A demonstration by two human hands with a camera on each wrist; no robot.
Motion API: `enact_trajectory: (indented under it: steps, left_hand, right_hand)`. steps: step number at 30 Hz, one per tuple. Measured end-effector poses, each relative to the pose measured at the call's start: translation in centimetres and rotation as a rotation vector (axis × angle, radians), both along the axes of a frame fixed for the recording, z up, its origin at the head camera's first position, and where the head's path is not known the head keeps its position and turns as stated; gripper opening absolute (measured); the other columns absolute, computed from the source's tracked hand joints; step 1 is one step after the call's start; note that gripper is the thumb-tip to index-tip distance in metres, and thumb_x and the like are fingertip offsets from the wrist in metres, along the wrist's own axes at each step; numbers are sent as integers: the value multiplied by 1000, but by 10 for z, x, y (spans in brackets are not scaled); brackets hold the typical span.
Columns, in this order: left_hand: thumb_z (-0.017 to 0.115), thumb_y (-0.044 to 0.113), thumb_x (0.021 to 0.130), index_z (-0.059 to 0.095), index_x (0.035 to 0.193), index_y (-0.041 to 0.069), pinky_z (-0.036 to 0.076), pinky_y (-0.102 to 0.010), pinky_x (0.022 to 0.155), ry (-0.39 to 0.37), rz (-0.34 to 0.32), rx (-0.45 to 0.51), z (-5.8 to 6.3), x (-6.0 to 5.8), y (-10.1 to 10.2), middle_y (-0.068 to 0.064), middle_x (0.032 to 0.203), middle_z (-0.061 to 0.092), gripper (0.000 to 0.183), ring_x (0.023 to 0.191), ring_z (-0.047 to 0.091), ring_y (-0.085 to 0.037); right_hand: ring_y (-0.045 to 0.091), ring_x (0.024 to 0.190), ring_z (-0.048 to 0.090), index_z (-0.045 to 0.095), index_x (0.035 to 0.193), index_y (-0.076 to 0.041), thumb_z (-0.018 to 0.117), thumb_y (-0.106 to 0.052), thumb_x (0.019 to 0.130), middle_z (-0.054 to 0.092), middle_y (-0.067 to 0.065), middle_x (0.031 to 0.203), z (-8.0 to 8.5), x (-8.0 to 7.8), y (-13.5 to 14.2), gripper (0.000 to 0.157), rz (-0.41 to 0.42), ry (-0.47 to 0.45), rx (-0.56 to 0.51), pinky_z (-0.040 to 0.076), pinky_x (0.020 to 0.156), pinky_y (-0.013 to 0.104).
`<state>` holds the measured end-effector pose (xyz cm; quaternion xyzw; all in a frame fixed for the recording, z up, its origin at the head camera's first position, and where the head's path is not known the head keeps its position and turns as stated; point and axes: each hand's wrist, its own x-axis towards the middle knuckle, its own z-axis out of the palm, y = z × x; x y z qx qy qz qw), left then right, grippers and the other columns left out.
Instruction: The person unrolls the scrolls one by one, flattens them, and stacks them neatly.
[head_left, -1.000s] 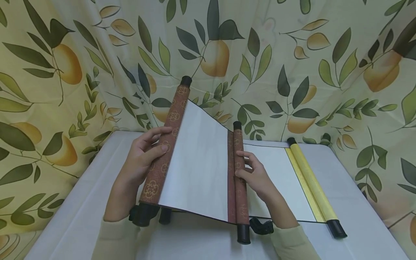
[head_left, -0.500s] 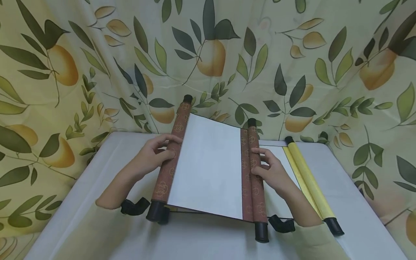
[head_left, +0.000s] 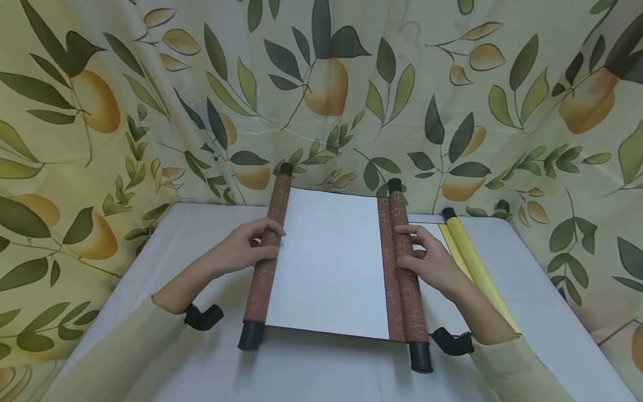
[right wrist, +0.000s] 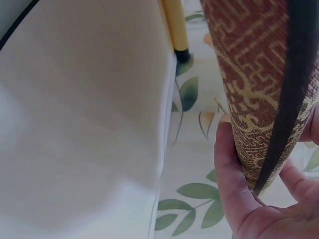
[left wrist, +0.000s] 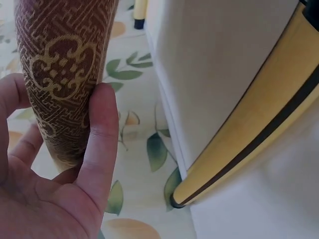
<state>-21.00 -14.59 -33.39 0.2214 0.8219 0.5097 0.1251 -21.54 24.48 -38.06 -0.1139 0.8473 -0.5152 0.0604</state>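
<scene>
A red-brown patterned hanging scroll is held partly unrolled above the table, its white paper (head_left: 329,262) facing up. My left hand (head_left: 246,245) grips the left roll (head_left: 262,285) near its middle, thumb on the near side. The right roll (head_left: 413,307) is gripped in the same way by my right hand (head_left: 432,259). Both rolls end in black knobs. Beneath lies a second scroll with yellow borders, partly covered; its right roll (head_left: 469,245) shows in the head view and its left yellow roll (left wrist: 239,134) in the left wrist view.
A white-covered table (head_left: 311,374) lies under both scrolls. Behind it hangs a curtain (head_left: 321,134) printed with leaves and fruit. A black wrist-camera mount (head_left: 203,317) sits by the left wrist, and another black mount (head_left: 453,341) by the right.
The red-brown scroll has shifted right, and its left roll has come down, so the paper lies more level. The hands are farther apart. The yellow scroll's left knob is now hidden in the head view.
</scene>
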Motion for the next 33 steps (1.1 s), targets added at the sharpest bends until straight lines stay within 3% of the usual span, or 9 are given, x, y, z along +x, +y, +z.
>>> enact_trajectory:
  steps: [8, 12, 17, 22, 30, 33]
  left_hand:
    - [63, 9, 86, 46, 99, 0, 44, -36, 65, 77, -20, -20, -6, -3, -1, -18, 97, 46, 24, 82, 47, -26]
    - [61, 4, 85, 47, 101, -1, 46, -37, 68, 62, -17, -17, -8, -3, -2, -18, 102, 47, 21, 87, 48, -26]
    - [56, 2, 86, 52, 102, 3, 45, -35, 64, 68, 4, -56, -9, -3, -3, -13, 99, 49, 16, 84, 46, -25]
    - [61, 8, 87, 49, 97, 1, 42, -33, 60, 102, -13, -80, -12, -2, -5, -15, 92, 48, 17, 77, 45, -24]
    - [59, 13, 88, 52, 102, 9, 44, -35, 59, 114, 15, -124, -41, -18, -16, -7, 99, 51, 16, 80, 47, -23]
    - [58, 14, 88, 54, 101, 12, 42, -34, 57, 115, 28, -144, -42, -18, -19, -5, 94, 51, 14, 77, 46, -21]
  right_hand:
    - [37, 107, 52, 34, 137, -17, 60, -6, 84, 31, 18, 138, 2, 2, 4, 61, -14, -9, 29, 51, 73, 40]
    - [37, 108, 52, 34, 138, -18, 60, -6, 84, 31, 18, 138, 2, 2, 5, 61, -10, -20, 28, 52, 73, 40]
    - [38, 106, 52, 33, 138, -18, 60, -6, 84, 31, 19, 136, 2, 1, 7, 62, -17, -24, 32, 52, 71, 40]
    - [38, 104, 53, 33, 138, -17, 59, -6, 84, 30, 20, 137, 2, 5, 11, 61, -15, -28, 28, 52, 70, 40]
    - [38, 103, 54, 34, 137, -15, 59, -4, 84, 31, 22, 136, 4, 5, 14, 60, -9, -7, 30, 53, 68, 39]
    - [38, 102, 55, 34, 138, -16, 59, -4, 83, 30, 21, 136, 6, 3, 13, 61, -7, -7, 38, 53, 68, 38]
